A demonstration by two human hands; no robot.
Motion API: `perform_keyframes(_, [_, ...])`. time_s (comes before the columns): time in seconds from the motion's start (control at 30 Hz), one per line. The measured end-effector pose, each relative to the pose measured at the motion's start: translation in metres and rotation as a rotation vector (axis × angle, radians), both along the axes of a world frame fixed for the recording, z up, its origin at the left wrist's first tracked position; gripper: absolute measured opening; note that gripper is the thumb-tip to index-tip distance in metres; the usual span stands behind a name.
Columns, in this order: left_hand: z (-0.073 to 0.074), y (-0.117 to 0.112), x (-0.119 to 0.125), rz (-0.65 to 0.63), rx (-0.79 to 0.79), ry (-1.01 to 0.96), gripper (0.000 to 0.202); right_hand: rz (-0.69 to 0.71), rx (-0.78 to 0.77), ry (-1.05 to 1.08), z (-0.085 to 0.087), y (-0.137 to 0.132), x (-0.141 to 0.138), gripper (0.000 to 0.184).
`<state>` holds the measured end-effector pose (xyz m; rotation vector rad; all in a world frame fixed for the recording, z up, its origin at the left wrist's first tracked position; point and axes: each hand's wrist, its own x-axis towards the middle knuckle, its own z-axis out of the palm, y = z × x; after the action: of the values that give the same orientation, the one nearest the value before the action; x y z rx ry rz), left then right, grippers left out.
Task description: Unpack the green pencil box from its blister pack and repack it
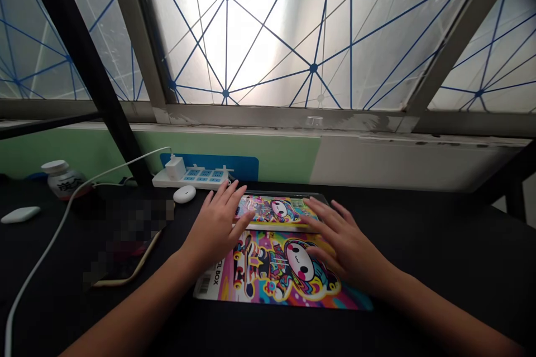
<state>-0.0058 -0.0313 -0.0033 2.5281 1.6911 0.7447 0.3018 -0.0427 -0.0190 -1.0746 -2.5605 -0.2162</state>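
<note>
A colourful printed pencil box [274, 211] with a cartoon figure lies on the black table. In front of it is a flat, brightly printed card [272, 273] with a similar figure; lettering at its left end reads "BOX". My left hand [221, 217] is at the box's left end, fingers spread and pointing forward. My right hand [339, 234] is over the right end of the box and the card, its fingers also apart. Both hands look open, with nothing gripped. Whether the fingertips press on the box cannot be made out. The hands hide both ends of it.
A white power strip [196, 176] with a plugged-in charger [175, 167] stands behind my left hand. Its white cable [69, 206] runs across the left side. A round white case [185, 194], a white-lidded bottle [62, 178] and a white mouse-like object [20, 215] are also at left.
</note>
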Motion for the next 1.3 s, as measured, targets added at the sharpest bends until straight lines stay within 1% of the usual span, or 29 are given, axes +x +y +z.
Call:
perform_keyframes(0.07, [-0.001, 0.000, 0.004, -0.065, -0.022, 0.033, 0.060, 0.119, -0.097, -0.030, 0.007, -0.017, -0.015, 0.044])
perform_keyframes(0.1, [-0.003, 0.001, 0.005, -0.089, -0.047, 0.051, 0.060, 0.166, -0.170, -0.050, 0.009, -0.024, -0.022, 0.046])
perform_keyframes(0.17, [-0.005, 0.003, 0.007, -0.099, -0.094, 0.091, 0.059, 0.219, -0.321, -0.087, 0.014, -0.036, -0.034, 0.062])
perform_keyframes(0.23, [-0.005, 0.004, 0.005, -0.055, -0.111, 0.127, 0.057, 0.228, -0.437, -0.104, 0.018, -0.042, -0.039, 0.083])
perform_keyframes(0.27, [-0.003, 0.004, 0.002, -0.023, -0.106, 0.139, 0.056, 0.226, -0.481, -0.107, 0.021, -0.044, -0.040, 0.091])
perform_keyframes(0.3, [-0.002, 0.005, 0.000, 0.013, -0.102, 0.146, 0.054, 0.217, -0.517, -0.106, 0.023, -0.045, -0.039, 0.094])
perform_keyframes(0.33, [0.001, 0.005, -0.003, 0.045, -0.100, 0.147, 0.052, 0.202, -0.544, -0.098, 0.026, -0.045, -0.037, 0.094])
perform_keyframes(0.37, [0.002, 0.005, -0.007, 0.070, -0.099, 0.145, 0.050, 0.179, -0.562, -0.080, 0.028, -0.045, -0.035, 0.088])
perform_keyframes(0.43, [0.004, 0.006, -0.012, 0.102, -0.099, 0.142, 0.044, 0.110, -0.579, -0.031, 0.031, -0.042, -0.031, 0.064])
perform_keyframes(0.5, [0.003, 0.007, -0.016, 0.113, -0.106, 0.145, 0.043, 0.005, -0.540, 0.022, 0.029, -0.037, -0.027, 0.047])
perform_keyframes(0.63, [-0.003, 0.010, -0.019, 0.093, -0.158, 0.171, 0.049, -0.187, -0.393, 0.063, 0.017, -0.024, -0.022, 0.033])
perform_keyframes(0.73, [-0.003, 0.012, -0.019, 0.074, -0.181, 0.144, 0.049, -0.224, -0.351, 0.063, 0.010, -0.021, -0.022, 0.025])
perform_keyframes(0.8, [-0.002, 0.013, -0.019, 0.072, -0.189, 0.093, 0.049, -0.210, -0.361, 0.069, 0.010, -0.024, -0.024, 0.025])
perform_keyframes(0.9, [0.000, 0.013, -0.018, 0.068, -0.193, 0.038, 0.048, -0.209, -0.465, 0.125, 0.014, -0.032, -0.024, 0.028])
perform_keyframes(1.0, [-0.002, 0.011, -0.017, 0.045, -0.198, 0.036, 0.044, -0.226, -0.547, 0.236, 0.021, -0.028, -0.012, 0.035])
perform_keyframes(1.07, [-0.002, 0.008, -0.017, 0.015, -0.207, 0.048, 0.042, -0.260, -0.580, 0.279, 0.023, -0.013, 0.007, 0.039])
perform_keyframes(1.13, [-0.001, 0.004, -0.015, -0.021, -0.223, 0.061, 0.038, -0.312, -0.660, 0.254, 0.023, 0.006, 0.032, 0.042])
perform_keyframes(1.2, [0.002, 0.000, -0.013, -0.057, -0.241, 0.072, 0.035, -0.392, -0.680, 0.226, 0.022, 0.025, 0.056, 0.048])
perform_keyframes(1.27, [0.005, -0.004, -0.011, -0.083, -0.262, 0.081, 0.037, -0.460, -0.701, 0.188, 0.020, 0.036, 0.072, 0.051])
perform_keyframes(1.3, [0.006, -0.006, -0.010, -0.090, -0.271, 0.086, 0.038, -0.476, -0.703, 0.175, 0.018, 0.038, 0.076, 0.051])
